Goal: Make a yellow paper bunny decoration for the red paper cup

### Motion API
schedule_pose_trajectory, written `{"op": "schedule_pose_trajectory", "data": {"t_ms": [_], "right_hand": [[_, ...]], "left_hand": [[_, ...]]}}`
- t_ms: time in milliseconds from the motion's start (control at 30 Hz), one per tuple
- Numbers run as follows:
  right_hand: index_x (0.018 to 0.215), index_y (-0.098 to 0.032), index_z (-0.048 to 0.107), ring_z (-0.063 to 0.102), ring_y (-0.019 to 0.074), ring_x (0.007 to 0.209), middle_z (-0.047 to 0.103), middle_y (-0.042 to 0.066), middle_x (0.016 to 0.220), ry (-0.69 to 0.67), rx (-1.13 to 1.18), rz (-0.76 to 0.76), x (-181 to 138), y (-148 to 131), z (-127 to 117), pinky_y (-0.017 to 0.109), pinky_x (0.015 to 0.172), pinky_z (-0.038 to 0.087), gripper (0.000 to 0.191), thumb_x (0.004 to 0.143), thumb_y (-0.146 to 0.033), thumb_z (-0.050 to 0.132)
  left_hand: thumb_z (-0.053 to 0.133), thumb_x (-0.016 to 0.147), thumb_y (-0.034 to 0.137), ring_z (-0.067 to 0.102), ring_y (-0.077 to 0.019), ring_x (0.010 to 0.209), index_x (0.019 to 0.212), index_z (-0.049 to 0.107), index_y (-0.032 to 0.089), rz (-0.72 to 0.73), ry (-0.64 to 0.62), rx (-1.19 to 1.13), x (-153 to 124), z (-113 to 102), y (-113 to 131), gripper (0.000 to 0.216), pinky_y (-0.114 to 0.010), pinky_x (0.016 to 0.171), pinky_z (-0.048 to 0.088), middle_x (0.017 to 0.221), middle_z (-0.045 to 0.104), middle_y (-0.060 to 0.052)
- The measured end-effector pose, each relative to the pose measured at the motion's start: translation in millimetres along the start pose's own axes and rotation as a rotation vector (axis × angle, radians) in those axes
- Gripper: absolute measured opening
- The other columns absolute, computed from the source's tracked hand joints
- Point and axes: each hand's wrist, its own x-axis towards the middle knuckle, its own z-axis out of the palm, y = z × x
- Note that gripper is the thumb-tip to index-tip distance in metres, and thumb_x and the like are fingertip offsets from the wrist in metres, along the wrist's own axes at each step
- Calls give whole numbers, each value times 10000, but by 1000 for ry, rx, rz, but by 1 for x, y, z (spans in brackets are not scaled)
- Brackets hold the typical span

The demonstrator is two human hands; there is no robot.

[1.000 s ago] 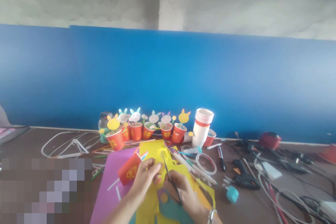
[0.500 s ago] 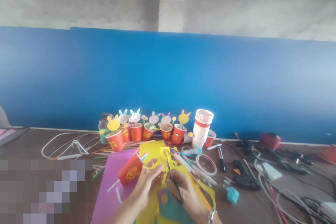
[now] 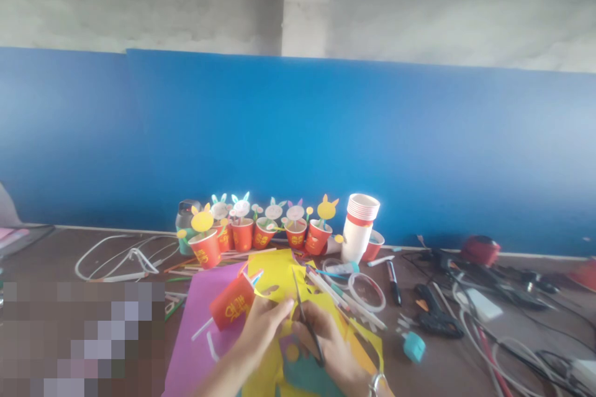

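My right hand point(image 3: 328, 338) is closed around dark-handled scissors point(image 3: 298, 296), whose blades point away from me over yellow paper. My left hand point(image 3: 266, 322) is closed just left of the blades, thumb against fingers, pinching yellow paper that blends with the sheet behind it. Under both hands spreads a yellow paper sheet point(image 3: 274, 263) with cut-out holes. A teal sheet point(image 3: 302, 375) with a small yellow disc point(image 3: 292, 352) lies below my right hand. Beside my left wrist a red paper cup point(image 3: 231, 305) lies on its side on a purple sheet point(image 3: 186, 347), straws poking out.
Red cups with paper animal faces, such as a yellow one point(image 3: 326, 209), line the back near a blue partition point(image 3: 298, 130). A stack of white cups point(image 3: 356, 236) stands right of them. Tape rings point(image 3: 367, 291), a marker point(image 3: 392, 282), a glue gun point(image 3: 435, 313) and cables lie rightward.
The small yellow paper piece raised by the scissor tips has dropped from sight against the sheet. Both hands stay nearly in place; the blades look closer together.
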Motion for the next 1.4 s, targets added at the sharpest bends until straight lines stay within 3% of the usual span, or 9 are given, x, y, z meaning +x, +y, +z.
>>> {"op": "schedule_pose_trajectory", "data": {"t_ms": [167, 500, 900, 1400], "right_hand": [[703, -202, 523, 382, 108, 524, 468, -49, 592, 17, -13, 3, 1, 1, -1, 233, 497, 314, 302, 722, -461, 679], [698, -196, 522, 386, 107, 551, 469, -44, 617, 8, -54, -24, 2, 3, -2, 230, 522, 326, 231, 749, -383, 647], [681, -193, 504, 331, 75, 467, 400, -80, 529, 13, -22, 53, 1, 0, 0, 207, 459, 268, 212, 732, -338, 651], [688, -188, 513, 308, 66, 454, 395, -83, 524, 18, -45, 14, 2, 5, -2, 203, 440, 235, 212, 754, -336, 650]], "left_hand": [[736, 667, 444, 427, -100, 489, 520, 577, 168, 36, -33, 60, 2, -2, 0, 350, -215, 506, 330, 471, 484, 39], [755, 641, 426, 425, -91, 512, 654, 589, 160, -1, -45, 42, 6, -7, 0, 314, -204, 500, 315, 532, 496, 45], [728, 653, 427, 296, -62, 435, 480, 476, 172, 57, -82, 59, 3, -4, 10, 397, -214, 457, 222, 436, 371, 74], [742, 650, 450, 319, -59, 428, 529, 477, 172, 40, -37, 52, 6, -7, 5, 402, -203, 445, 232, 456, 403, 71]]}}
